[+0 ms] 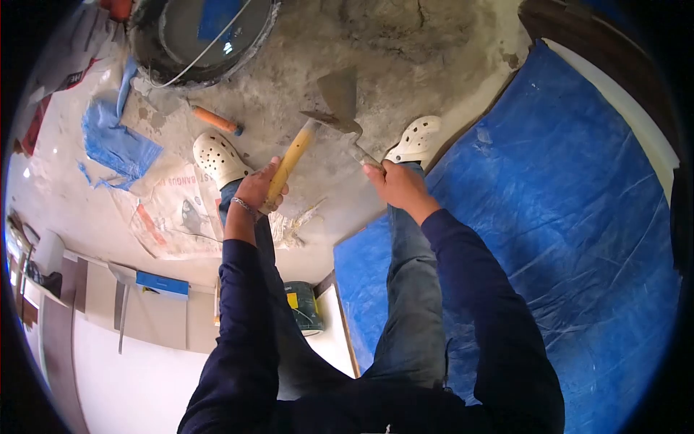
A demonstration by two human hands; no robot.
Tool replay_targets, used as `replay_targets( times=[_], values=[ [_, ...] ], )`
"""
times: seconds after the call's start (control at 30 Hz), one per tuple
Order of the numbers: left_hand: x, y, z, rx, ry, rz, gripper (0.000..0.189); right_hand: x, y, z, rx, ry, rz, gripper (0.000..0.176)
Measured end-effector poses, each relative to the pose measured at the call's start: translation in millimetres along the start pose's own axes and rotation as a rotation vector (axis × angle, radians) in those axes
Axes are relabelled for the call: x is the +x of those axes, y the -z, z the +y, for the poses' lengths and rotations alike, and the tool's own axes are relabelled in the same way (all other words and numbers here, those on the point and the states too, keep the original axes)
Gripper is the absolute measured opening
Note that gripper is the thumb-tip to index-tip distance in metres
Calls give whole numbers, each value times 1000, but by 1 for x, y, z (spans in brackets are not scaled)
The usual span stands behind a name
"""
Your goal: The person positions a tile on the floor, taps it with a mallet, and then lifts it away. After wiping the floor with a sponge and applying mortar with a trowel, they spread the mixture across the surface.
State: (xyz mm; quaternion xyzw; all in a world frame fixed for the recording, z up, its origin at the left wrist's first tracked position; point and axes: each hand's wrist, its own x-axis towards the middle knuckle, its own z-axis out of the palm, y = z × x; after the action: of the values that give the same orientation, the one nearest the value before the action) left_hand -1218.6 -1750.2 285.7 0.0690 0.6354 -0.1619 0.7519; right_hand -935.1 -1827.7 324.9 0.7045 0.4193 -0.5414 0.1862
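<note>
My left hand [259,189] is closed round the yellow wooden handle of a hammer [293,159], whose dark metal head points up and away from me. In my right hand [400,186] is the handle of a trowel [340,94] with a grey, roughly triangular blade. The hammer head and the trowel's blade meet or overlap in the view, above the grey floor between my feet; whether they touch is hard to tell.
A black tub [253,54] of greyish water stands at the top left. An orange-handled tool [215,120] lies near my left shoe [217,158]. Blue sheeting [549,217] covers the right side. A dark bucket [303,307] stands behind my legs.
</note>
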Motion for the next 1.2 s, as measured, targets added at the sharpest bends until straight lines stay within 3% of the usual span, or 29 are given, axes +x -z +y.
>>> replay_targets(
  times=[0.13, 0.2, 0.27, 0.37, 0.43, 0.47, 0.67, 0.73, 0.8, 0.83, 0.87, 0.97, 1.07, 1.1, 1.2],
  values=[
    [0, 0, 3, -25, 5, -52, 49, -10, 18, -3, 44, -35, 0, 62],
    [-2, 1, 2, -46, 9, -61, 50, -25, 4, -11, 318, -93, 100, 67],
    [2, 2, -2, -33, -11, -46, 50, -11, -9, -14, 327, -125, 98, 70],
    [0, -6, -8, -32, 2, -42, 50, 44, -25, -2, 185, -11, 168, 72],
    [-1, -4, -4, -41, -5, -39, 50, 75, 16, -14, 370, -304, -53, 72],
    [2, -2, -9, -54, -4, -66, 48, 69, 19, -15, 376, -305, -44, 72],
    [3, -2, -7, -48, -29, -81, 48, 1, -33, -13, 217, -3, 295, 74],
    [1, -5, -8, -31, -43, -62, 50, 17, -31, -7, 136, -35, 177, 74],
    [1, -3, -4, -60, 8, -62, 51, 47, 10, -12, 356, -326, -48, 74],
    [-2, -2, -3, -53, 9, -63, 51, 46, 31, -16, 332, -325, -104, 75],
    [-5, -1, -2, -14, -17, -49, 51, 38, 28, -16, 336, -332, -99, 75],
    [-2, -5, 2, 12, -51, -44, 51, 6, 4, -22, 217, -24, 256, 75],
    [-8, -6, 0, 32, -55, -35, 51, 23, -38, -3, 151, -97, 155, 74],
    [-9, -8, 3, 43, -73, -26, 51, 37, -16, -6, 306, -258, 13, 73],
    [-8, -6, 4, 47, -84, -10, 51, 27, 32, -29, 319, -287, -28, 73]
  ],
)
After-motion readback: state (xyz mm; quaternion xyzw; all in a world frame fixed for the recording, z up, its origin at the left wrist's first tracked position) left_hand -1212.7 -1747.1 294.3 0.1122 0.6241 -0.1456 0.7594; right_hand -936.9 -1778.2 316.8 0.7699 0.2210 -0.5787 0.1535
